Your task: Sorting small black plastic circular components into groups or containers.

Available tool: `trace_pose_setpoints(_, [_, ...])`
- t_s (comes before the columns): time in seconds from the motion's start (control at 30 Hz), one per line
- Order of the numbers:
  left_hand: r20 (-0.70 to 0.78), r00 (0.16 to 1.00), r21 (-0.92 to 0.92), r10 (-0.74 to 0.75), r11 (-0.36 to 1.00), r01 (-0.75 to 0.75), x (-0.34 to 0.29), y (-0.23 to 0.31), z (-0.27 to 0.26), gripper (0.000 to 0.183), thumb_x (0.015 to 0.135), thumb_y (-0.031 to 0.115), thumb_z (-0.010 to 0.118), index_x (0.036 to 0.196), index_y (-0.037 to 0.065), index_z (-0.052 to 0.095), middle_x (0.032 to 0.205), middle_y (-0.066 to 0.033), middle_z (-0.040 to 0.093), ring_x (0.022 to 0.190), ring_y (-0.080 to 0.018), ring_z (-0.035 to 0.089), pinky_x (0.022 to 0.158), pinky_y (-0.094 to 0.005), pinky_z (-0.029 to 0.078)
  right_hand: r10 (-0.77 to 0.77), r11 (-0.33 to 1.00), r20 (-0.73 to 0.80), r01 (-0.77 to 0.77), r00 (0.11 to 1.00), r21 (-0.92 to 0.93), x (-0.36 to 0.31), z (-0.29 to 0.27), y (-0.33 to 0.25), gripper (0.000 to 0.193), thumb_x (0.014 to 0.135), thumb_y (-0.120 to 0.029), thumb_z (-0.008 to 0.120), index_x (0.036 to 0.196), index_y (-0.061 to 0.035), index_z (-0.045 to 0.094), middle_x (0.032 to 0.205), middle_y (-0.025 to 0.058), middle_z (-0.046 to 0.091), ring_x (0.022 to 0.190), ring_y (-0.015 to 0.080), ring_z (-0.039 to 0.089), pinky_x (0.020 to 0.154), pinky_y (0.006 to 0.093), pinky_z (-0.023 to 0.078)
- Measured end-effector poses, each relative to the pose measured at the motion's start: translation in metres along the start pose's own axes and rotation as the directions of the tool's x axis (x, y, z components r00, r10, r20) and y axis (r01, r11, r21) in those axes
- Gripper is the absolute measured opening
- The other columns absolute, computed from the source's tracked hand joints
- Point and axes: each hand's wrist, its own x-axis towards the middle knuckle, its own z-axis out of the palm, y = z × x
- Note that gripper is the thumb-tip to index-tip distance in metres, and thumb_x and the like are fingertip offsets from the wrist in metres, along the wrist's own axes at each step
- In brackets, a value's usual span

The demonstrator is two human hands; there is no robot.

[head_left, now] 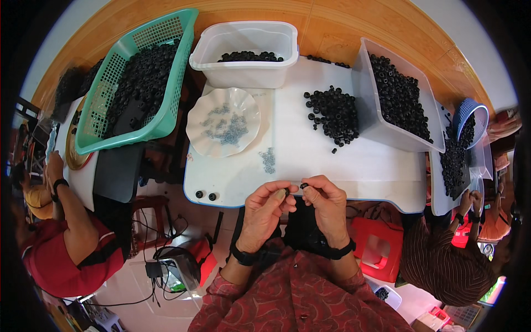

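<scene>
Near the smooth white tabletop (381,169), left hand (263,214) and right hand (328,210) tight on small, roundish black pieces (303,186).

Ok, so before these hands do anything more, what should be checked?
1. Left hand gripping: ok, fingertips pinch a small round black piece.
2. Right hand gripping: ok, it pinches another small black piece.
3. Insides of both held pieces sound: cannot tell, fingers cover them.
4. More black pieces nearby: ok, a loose heap of round black pieces lies ahead on the white tabletop.
5. Small translucent bits available: ok, they lie in the scalloped white plate, left of the heap.
</scene>
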Motion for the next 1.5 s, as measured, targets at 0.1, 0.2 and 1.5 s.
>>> trace_pose_setpoints(0.1, [0.015, 1.0, -0.031, -0.002, 1.0, 0.003, -0.001, 0.003, 0.003, 0.025, 0.099, 0.007, 0.05, 0.12, -0.004, 0.058, 0.113, -0.0143, 0.064, 0.091, -0.0158, 0.064, 0.081, -0.0306, 0.057, -0.019, 1.0, 0.026, 0.019, 0.999, -0.013, -0.002, 0.002, -0.003, 0.014, 0.089, -0.001, 0.065, 0.103, 0.0005, 0.068, 0.096, 0.0025, 0.062, 0.082, 0.0087, 0.058, 0.07, 0.0211, 0.046])
trace_pose_setpoints(0.2, [0.032, 0.999, -0.065, -0.008, 0.998, 0.01, -0.002, 0.001, 0.003, 0.026, 0.099, 0.006, 0.05, 0.122, -0.004, 0.057, 0.114, -0.0141, 0.063, 0.093, -0.017, 0.064, 0.084, -0.0318, 0.057, -0.035, 0.999, 0.033, 0.036, 0.999, -0.025, -0.004, 0.007, -0.01, 0.014, 0.088, 0.002, 0.064, 0.102, 0.0004, 0.068, 0.098, 0.0034, 0.061, 0.086, 0.0099, 0.058, 0.075, 0.0215, 0.047])
trace_pose_setpoints(1.5, [0.085, 0.995, -0.083, 0.06, 0.995, -0.053, -0.003, -0.006, -0.008, 0.024, 0.097, 0.004, 0.053, 0.12, -0.003, 0.058, 0.112, -0.0122, 0.063, 0.09, -0.0171, 0.064, 0.083, -0.0301, 0.054, -0.094, 0.992, 0.06, 0.099, 0.994, -0.083, -0.01, 0.024, -0.012, 0.017, 0.087, 0.006, 0.064, 0.103, 0.002, 0.068, 0.103, 0.0053, 0.054, 0.085, 0.0111, 0.062, 0.075, 0.0219, 0.056])
